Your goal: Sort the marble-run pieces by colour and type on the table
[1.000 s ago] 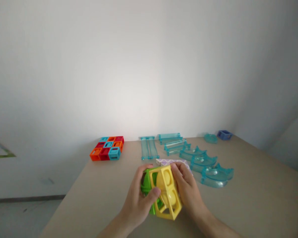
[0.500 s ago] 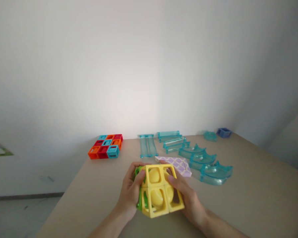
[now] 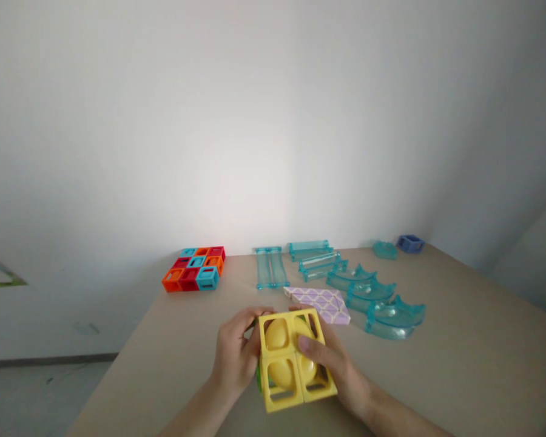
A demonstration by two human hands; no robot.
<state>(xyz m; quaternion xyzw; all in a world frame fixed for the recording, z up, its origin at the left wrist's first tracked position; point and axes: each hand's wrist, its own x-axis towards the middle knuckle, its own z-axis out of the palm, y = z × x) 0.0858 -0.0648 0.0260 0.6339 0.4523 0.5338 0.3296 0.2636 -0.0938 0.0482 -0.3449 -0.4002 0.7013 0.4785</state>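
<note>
Both of my hands hold a yellow square frame block (image 3: 291, 359) with a round dished middle, tilted up toward me just above the tan table (image 3: 459, 364). My left hand (image 3: 234, 352) grips its left side, fingers curled behind it. On the right side my right hand (image 3: 339, 364) has its fingers laid across the front. A sliver of a green block (image 3: 258, 382) shows behind the yellow one at its lower left; most of it is hidden.
A purple patterned tile (image 3: 322, 301) lies just beyond my hands. Several clear turquoise track pieces, straight (image 3: 271, 267) and curved (image 3: 394, 317), spread to the right. A flat grid of orange, red and blue cubes (image 3: 194, 269) sits at the far left corner. A small blue cube (image 3: 410, 243) is far right.
The yellow block has turned from edge-on to face me and now covers nearly all of the green block. My hands have shifted slightly lower and nearer.
</note>
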